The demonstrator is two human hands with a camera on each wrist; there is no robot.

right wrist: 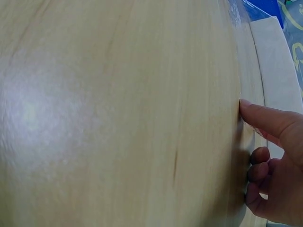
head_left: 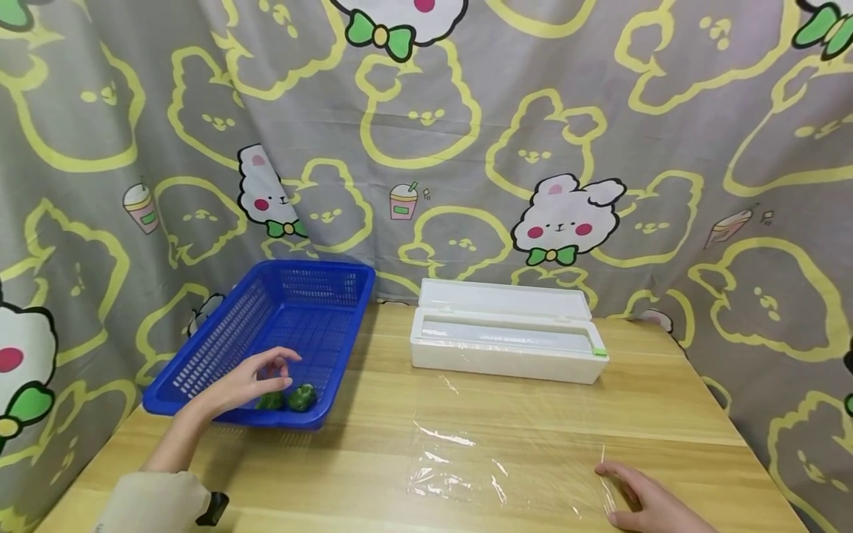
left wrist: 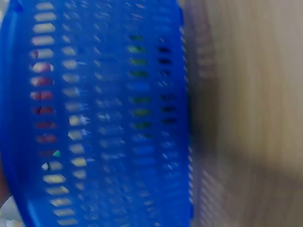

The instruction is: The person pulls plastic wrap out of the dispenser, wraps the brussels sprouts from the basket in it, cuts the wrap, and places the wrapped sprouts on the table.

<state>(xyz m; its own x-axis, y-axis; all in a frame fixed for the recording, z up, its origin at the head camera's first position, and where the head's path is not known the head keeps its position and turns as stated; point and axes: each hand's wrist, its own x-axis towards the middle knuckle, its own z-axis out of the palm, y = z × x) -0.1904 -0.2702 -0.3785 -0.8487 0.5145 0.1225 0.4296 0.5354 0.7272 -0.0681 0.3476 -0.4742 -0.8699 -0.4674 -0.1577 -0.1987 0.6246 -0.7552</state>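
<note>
My left hand (head_left: 256, 381) hangs over the near end of a blue plastic basket (head_left: 369, 296), fingers loosely bent and holding nothing. Just below it, two green peppers (head_left: 303, 397) lie inside the basket. In the left wrist view the perforated basket wall (left wrist: 109, 113) is blurred, and the hand's fingers do not show. Clear cling film (head_left: 460, 459) is spread over the table in front of a white dispenser box (head_left: 506, 363). My right hand (head_left: 643, 500) touches the film's right edge, thumb and fingertip apart; in the right wrist view several other fingers (right wrist: 258, 172) are bent.
The dispenser's lid (head_left: 503, 296) stands raised at the back, and a small green piece (head_left: 600, 352) sits on its right end. Wood-patterned table (head_left: 360, 474) runs between basket and film. A grey cartoon-print curtain (head_left: 320, 126) hangs behind and along both sides.
</note>
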